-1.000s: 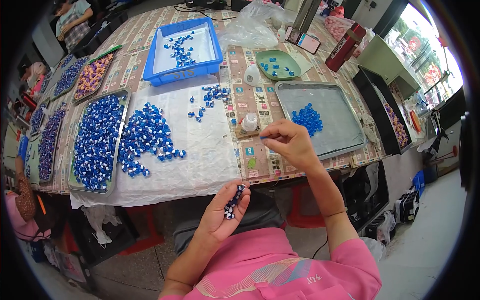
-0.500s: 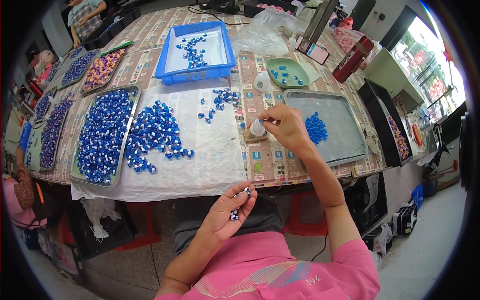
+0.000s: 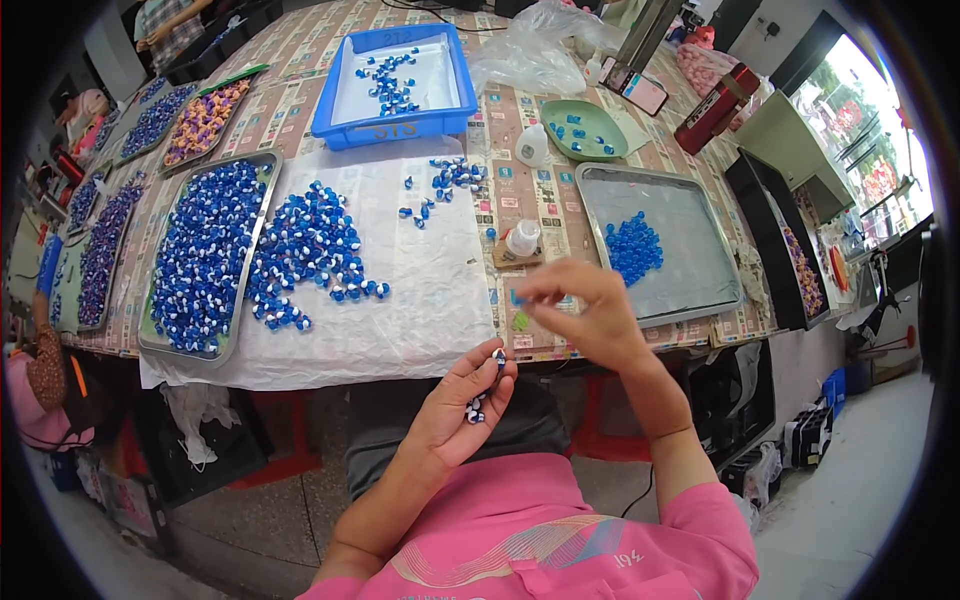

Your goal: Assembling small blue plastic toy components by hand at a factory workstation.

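The right hand [image 3: 575,310] has come back from the small white bottle [image 3: 522,238] toward the bench's near edge, fingertips pinched together; the left hand [image 3: 462,405] cups blue-and-white beads [image 3: 478,405].

A: The beads [image 3: 305,255] heaped on the white sheet [image 3: 400,310] are deep blue, each with a white patch. Same colours fill the silver tray [image 3: 150,335] at the left.

B: And the small pile on the right silver tray [image 3: 690,265] is plain bright blue [image 3: 633,248]. The far bin [image 3: 335,125] is blue with a pale floor and a few blue beads.

A: The tabletop [image 3: 545,205] wears a chequered cloth in beige, red-brown and green. The dish [image 3: 585,130] on it is pale green.

B: Far left, one tray [image 3: 205,120] holds orange, pink and purple pieces. The beads in the left hand [image 3: 455,415] are blue and white, and the shirt [image 3: 560,540] is pink with a striped print
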Motion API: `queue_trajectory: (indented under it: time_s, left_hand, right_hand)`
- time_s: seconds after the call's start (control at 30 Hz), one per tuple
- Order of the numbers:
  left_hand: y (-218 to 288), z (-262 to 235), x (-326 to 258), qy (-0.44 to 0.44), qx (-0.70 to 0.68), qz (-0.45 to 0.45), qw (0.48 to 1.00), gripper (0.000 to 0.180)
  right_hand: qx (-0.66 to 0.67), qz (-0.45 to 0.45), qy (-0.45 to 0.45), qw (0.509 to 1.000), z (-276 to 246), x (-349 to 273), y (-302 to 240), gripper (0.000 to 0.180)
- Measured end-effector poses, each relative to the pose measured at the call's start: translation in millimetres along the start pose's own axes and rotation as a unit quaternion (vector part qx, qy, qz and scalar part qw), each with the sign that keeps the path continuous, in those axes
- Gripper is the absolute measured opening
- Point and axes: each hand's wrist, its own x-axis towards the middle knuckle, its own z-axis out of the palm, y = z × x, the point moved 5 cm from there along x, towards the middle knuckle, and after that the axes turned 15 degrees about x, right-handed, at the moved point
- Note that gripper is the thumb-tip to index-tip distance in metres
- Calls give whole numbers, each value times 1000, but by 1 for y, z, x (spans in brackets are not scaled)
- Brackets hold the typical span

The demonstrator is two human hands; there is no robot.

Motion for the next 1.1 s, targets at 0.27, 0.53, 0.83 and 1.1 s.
queue_trajectory:
  time_s: [0.27,0.53,0.83,1.1]
  left_hand:
    - [-8,5,7,1,34,8,999,29]
    - [-12,5,9,0,48,9,999,27]
    - [-14,-11,11,18,77,-10,997,29]
    - [-10,-14,11,25,99,-15,995,23]
  right_hand:
    - [32,13,-30,999,13,-35,0,20]
    - [38,33,-48,998,12,-40,7,22]
    - [54,35,-94,994,15,-37,14,16]
    - [76,44,-113,990,20,-32,16,15]
